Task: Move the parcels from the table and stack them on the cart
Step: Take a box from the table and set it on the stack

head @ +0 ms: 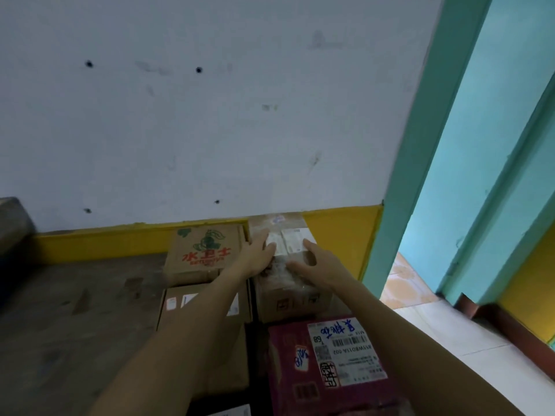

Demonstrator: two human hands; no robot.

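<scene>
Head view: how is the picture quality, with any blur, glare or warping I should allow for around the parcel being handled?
Head view: dim, flat light with no hard shadows; the wide lens bends and tilts the teal door frame; both the left hand and right hand and the taped parcel under them look soft, tape showing mild sheen; the label on the maroon box reads sharper.

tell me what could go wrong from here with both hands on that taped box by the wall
1. The left hand and right hand lie open on top of the taped box; its glossy tape looks slippery, so a top grip may slide.
2. The printed box sits tight against it, leaving little finger room.
3. The maroon box lies nearer; dragging could bump it.
</scene>
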